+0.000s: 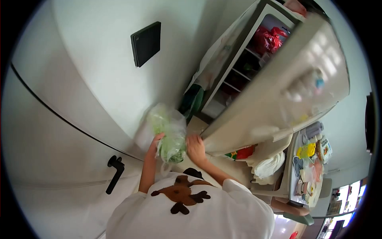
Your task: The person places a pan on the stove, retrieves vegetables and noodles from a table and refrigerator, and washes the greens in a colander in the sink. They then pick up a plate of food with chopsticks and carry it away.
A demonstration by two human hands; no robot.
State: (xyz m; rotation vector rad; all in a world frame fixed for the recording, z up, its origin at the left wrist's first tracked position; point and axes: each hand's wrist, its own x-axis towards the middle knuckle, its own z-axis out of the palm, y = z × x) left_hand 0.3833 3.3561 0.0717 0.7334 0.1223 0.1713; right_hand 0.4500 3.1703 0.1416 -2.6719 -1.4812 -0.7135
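Observation:
My left hand (156,144) is closed on a clear plastic bag of leafy green vegetables (171,145), held in front of my chest. The bag is slightly blurred, and the kind of greens is hard to make out. To its right, my right hand (195,148) has its fingers curled at the near edge of the refrigerator door (254,103). The door stands ajar and looks smeared by motion. Behind it, the refrigerator interior (240,75) shows shelves and a red plastic bag (269,40) on an upper one.
A white door with a black handle (115,175) is at my left. A black square panel (146,44) is on the wall ahead. A dark green object (193,99) stands beside the refrigerator. At right, a cluttered table (293,187) holds a yellow container (306,150) and packages.

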